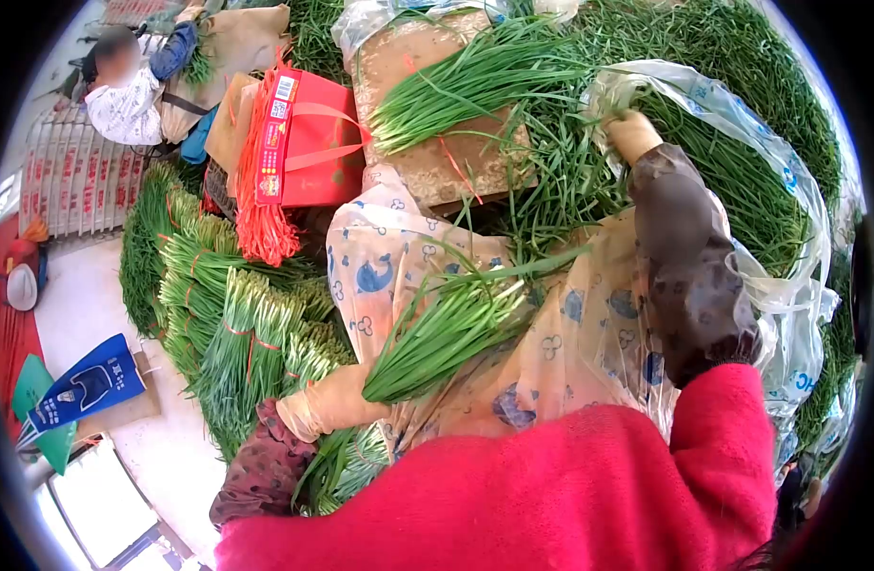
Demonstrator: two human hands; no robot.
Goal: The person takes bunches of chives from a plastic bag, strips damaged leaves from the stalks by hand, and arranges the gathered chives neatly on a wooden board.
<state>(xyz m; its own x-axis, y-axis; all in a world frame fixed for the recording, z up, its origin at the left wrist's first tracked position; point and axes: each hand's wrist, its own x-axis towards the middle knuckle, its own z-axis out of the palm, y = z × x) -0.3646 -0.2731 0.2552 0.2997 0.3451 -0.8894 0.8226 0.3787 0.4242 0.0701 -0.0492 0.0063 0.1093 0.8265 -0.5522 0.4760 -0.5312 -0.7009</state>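
Red knitted sweater (494,485), foreground | Left hand (340,403): fingers hidden behind long-leaved green bunch (446,333) over whale-printed translucent plastic sheet (585,328); grip indeterminable | Right hand (632,134): curled beside clear blue-printed plastic bag (718,98); hold indeterminable | Hazard: stalks, no band visible, could scatter if left-hand support slackens

Bright, even light reaches you, leaving soft shadows around the bunch of greens (446,333). At lower left, the panes (102,490) burn out white; the floor (85,305) looks washed out. Glare streaks the plastic bag (806,328). Blur smears your right sleeve (694,285). Lens distortion curves the edges into black corners.
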